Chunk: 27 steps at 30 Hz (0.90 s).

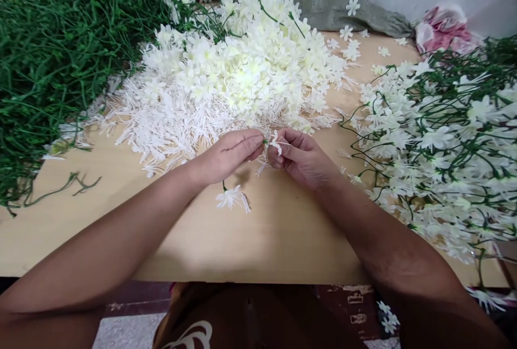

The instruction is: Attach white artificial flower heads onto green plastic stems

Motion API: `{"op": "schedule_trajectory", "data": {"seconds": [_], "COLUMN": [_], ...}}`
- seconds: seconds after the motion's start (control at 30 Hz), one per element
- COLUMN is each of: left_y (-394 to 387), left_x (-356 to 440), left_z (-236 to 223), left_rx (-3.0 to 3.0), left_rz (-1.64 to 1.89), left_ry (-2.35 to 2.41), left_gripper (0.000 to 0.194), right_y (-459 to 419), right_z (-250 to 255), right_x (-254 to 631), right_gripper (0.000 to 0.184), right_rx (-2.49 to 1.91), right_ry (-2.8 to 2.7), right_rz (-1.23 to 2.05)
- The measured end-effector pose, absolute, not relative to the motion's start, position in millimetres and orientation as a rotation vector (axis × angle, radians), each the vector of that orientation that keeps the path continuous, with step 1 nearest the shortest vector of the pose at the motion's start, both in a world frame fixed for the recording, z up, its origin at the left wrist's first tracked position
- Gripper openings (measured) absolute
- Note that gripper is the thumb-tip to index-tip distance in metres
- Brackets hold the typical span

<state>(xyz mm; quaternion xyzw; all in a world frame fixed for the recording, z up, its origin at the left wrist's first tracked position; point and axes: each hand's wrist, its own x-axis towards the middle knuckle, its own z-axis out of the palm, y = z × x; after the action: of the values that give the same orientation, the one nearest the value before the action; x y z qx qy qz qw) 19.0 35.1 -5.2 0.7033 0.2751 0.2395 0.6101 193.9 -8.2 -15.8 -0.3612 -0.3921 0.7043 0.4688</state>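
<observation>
My left hand (236, 154) is closed on a green artificial flower stem, whose tip (265, 142) shows past the fingertips. Pinched in my right hand (301, 156) is a white artificial flower (276, 144), its petals pointing toward the left hand. Stem tip and flower meet between the two hands; whether they are joined I cannot tell. Below my left hand hangs another white flower on a green stem (231, 197), its upper part hidden by the hand. Just beyond both hands lie loose white stamens (181, 123) and a heap of white flower heads (258, 63).
Green stems (68, 42) are piled at the left, with a few loose ones (84, 183) near the table (250, 246). At the right lie many flowers on stems (440, 144), some hanging over the edge. Grey-green cloth (343, 7) and a pink-white plastic bag (446, 30) lie along the back.
</observation>
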Motion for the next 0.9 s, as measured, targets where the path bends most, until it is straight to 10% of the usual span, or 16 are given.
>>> {"op": "schedule_trajectory", "data": {"seconds": [0.9], "left_y": [36.6], "left_x": [19.2], "left_z": [-4.2], "left_rx": [1.510], "left_rz": [0.495], "left_ry": [0.563], "left_gripper": [0.040], "right_y": [-10.7], "right_z": [-20.1], "right_x": [184.5], "right_gripper": [0.039], "right_rx": [-0.978], "right_ry": [-0.973], "right_rz": [1.625]}}
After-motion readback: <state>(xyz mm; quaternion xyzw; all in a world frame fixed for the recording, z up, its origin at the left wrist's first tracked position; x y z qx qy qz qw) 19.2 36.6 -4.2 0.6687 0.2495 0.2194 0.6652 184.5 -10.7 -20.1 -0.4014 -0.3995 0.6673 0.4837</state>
